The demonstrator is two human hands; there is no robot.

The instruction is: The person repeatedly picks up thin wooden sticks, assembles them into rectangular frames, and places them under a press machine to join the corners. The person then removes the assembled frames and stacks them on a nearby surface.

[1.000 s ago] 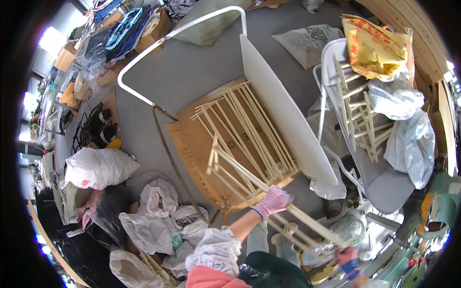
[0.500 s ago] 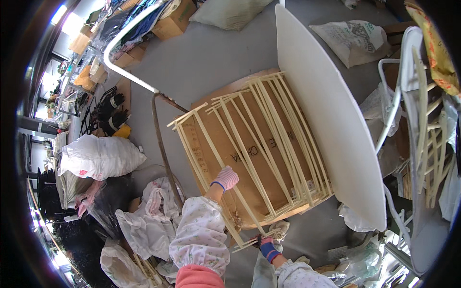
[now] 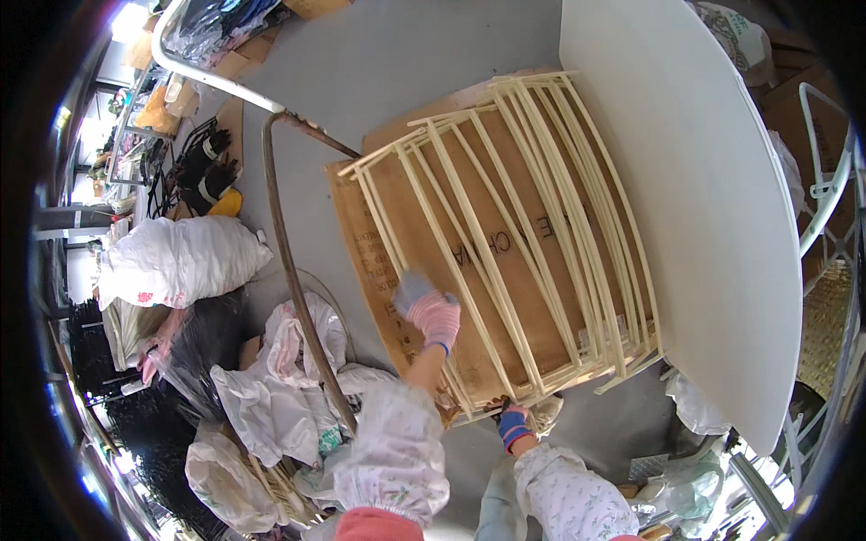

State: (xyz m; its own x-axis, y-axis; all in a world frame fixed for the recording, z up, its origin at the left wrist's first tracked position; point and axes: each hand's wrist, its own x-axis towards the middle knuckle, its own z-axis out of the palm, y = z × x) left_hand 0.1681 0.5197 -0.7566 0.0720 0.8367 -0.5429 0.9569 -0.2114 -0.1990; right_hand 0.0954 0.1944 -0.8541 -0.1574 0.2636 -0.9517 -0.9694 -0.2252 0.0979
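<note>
Pale frame (image 3: 435,234) nearer the other frames (image 3: 552,185)

Stick frames (image 3: 564,225) lie on the cardboard (image 3: 363,230), mostly ahead and to the right of the left grip (image 3: 428,311); the right grip (image 3: 514,426) is at their near ends. Right of both grips — a panel (image 3: 686,198), just beyond the frames. Left of the left grip: a tube (image 3: 290,270), then bags (image 3: 253,406) nearer the body, a sack (image 3: 185,261) farther out.
</note>
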